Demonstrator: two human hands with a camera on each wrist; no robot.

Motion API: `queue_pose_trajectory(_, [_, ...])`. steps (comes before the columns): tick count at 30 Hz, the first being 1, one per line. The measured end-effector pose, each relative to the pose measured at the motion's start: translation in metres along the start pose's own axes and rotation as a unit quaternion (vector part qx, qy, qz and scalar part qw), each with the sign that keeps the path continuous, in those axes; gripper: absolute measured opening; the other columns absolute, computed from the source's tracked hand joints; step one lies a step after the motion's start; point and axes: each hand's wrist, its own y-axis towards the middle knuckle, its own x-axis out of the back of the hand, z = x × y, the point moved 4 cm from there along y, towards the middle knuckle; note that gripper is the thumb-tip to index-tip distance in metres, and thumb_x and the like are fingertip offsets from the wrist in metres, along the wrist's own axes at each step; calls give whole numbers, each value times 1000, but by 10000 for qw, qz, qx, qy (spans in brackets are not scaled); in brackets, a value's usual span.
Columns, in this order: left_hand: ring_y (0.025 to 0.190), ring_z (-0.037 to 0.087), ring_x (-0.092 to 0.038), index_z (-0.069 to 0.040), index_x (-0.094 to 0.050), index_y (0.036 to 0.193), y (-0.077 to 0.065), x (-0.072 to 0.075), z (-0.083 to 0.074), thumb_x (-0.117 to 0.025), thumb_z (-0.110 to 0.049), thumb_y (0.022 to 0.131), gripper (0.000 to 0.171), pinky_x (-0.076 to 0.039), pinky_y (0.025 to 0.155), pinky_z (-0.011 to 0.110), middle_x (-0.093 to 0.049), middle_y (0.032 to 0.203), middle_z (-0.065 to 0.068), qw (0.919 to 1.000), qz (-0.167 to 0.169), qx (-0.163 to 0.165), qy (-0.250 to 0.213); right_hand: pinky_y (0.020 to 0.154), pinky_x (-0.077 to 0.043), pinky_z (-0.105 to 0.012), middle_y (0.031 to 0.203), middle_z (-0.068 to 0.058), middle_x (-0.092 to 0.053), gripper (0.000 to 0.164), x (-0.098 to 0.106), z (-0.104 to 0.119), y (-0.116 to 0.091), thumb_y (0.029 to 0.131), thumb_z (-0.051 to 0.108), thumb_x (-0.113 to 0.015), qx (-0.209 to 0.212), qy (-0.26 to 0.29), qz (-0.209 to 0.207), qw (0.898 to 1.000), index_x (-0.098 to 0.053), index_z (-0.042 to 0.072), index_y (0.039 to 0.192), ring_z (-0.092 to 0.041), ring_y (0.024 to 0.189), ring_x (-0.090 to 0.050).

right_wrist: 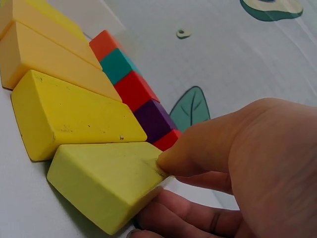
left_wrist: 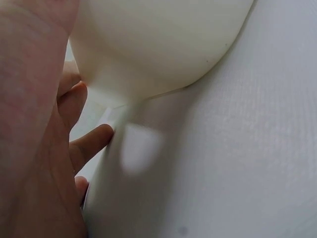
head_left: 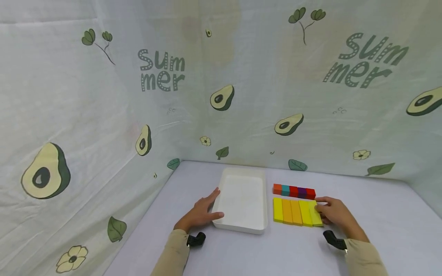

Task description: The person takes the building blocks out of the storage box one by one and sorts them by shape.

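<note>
A white rectangular tray point(head_left: 243, 199) lies on the table, with nothing in it. My left hand point(head_left: 198, 214) rests at its left side, thumb and forefinger spread apart and touching the rim. In the left wrist view, the other fingers point(left_wrist: 94, 144) are beside the tray's outer wall point(left_wrist: 163, 44). To the tray's right is a row of yellow and orange rectangular blocks point(head_left: 291, 212). My right hand point(head_left: 336, 214) pinches the rightmost pale yellow block point(right_wrist: 104, 173), thumb on its top near one end and fingers against its side. This block stands slightly askew against its neighbour point(right_wrist: 79, 111).
Behind the yellow row lies a row of small cubes, orange, teal point(head_left: 285, 190), red and purple point(head_left: 302, 193). A printed cloth point(head_left: 248, 130) hangs behind and to the left of the white table point(head_left: 241, 253). Black wrist mounts point(head_left: 334, 240) are on both forearms.
</note>
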Motion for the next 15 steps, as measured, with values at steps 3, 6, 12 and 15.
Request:
queue_pose_trajectory(3, [152, 31, -15, -19, -19, 162, 1, -1, 0, -66, -57, 90, 94, -8, 119, 61, -14, 166, -5, 10000, -31, -2, -7, 67, -55, -31, 108, -26, -59, 58, 1, 1, -1, 97, 25, -59, 36, -137, -45, 9999, -44, -10, 141, -23, 79, -58])
queue_pose_trajectory(6, [151, 33, -15, -21, -19, 162, 1, 0, 0, -65, -59, 90, 94, -10, 117, 64, -14, 166, -6, 10000, -53, 25, -10, 65, -54, -31, 102, -23, -60, 54, 2, 6, -3, 97, 23, -58, 101, -390, -99, 9991, -47, -10, 138, -23, 76, -57])
queue_pose_trajectory(12, [150, 38, -16, -22, -20, 162, 0, 3, -2, -67, -57, 90, 93, -12, 116, 67, -15, 167, -4, 9999, -26, 118, -58, 63, -51, -32, 94, -18, -59, 50, 0, 8, -2, 95, 20, -58, 170, -696, -204, 9972, -51, -10, 134, -23, 70, -56])
queue_pose_trajectory(15, [150, 38, -17, -20, -20, 162, -2, 2, -1, -67, -56, 90, 93, -14, 115, 68, -15, 166, -4, 9999, 16, 83, -105, 62, -50, -32, 92, -16, -59, 49, -2, 5, -5, 95, 20, -58, 161, -727, -222, 9970, -51, -10, 134, -23, 69, -56])
